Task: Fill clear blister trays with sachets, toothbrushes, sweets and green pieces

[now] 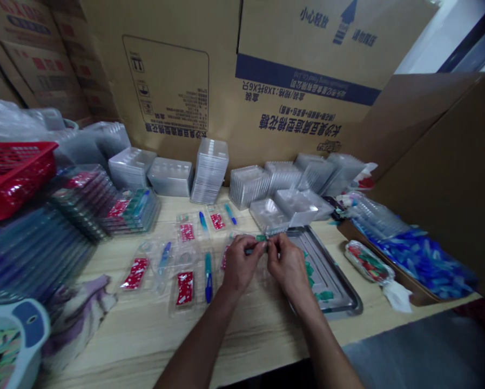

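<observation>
Left hand (238,265), right hand (288,266), pinching green piece (261,237), beside steel tray (339,286)

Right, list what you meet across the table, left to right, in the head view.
red plastic basket, stacked blister packs, open blister pack, left hand, right hand, steel tray, red-and-green pack, blue plastic pieces

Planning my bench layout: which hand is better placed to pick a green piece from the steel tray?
Probably the right hand: it is beside the steel tray, close to the green pieces. The left hand is farther off, above the clear plastic blister trays.
</observation>
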Motion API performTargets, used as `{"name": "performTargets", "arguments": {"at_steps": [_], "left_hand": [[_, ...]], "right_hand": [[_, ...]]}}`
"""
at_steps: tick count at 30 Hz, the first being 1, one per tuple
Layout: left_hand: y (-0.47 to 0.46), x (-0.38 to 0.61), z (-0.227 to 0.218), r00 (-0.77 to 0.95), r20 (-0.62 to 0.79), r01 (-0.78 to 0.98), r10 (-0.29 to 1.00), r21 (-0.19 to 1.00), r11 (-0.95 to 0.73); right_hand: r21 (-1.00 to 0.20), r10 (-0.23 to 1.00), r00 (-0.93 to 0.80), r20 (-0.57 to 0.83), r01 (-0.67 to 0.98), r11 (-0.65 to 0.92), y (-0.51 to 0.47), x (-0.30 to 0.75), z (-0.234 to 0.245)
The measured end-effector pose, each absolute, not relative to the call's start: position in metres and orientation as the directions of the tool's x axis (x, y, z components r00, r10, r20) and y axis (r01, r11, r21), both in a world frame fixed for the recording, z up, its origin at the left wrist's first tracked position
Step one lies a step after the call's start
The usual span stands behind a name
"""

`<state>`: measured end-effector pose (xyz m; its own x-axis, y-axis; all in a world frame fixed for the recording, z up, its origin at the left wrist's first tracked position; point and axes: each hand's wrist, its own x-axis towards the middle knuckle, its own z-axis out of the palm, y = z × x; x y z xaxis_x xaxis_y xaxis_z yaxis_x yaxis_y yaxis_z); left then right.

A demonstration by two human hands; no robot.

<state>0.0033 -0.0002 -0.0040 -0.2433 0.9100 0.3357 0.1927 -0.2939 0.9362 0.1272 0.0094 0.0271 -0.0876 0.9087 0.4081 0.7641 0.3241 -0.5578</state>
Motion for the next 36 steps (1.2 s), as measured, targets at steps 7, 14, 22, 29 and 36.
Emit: {"name": "performTargets", "arguments": {"at_steps": [7,14,22,29,36], "left_hand": [[-0.004,0.004,-0.003,-0.3,0.348,0.226,0.888,0.931,-0.288],[0.001,-0.005,-0.007,-0.438,0.309,0.111,0.844,0.951,-0.29],[-0.003,-0.004,-0.001,-0.357,0.472,0.247,0.806,0.88,-0.406],[-0.002,0.0,-0.002,-0.344,0.446,0.179,0.826,0.895,-0.409],[-0.002,0.0,-0.002,-0.283,0.367,0.058,0.886,0.929,-0.366]], "right_hand": [[-0.59,0.891,-0.145,0.43,0.703,0.398,0.007,0.125,0.023],[-0.643,0.903,-0.165,0.398,0.652,0.402,0.011,0.121,0.023],[-0.785,0.927,-0.262,0.269,0.499,0.369,0.021,0.143,0.03],[-0.706,0.863,-0.331,0.383,0.498,0.504,0.018,0.144,0.034],[-0.687,0.848,-0.325,0.419,0.498,0.53,0.02,0.144,0.031]]}}
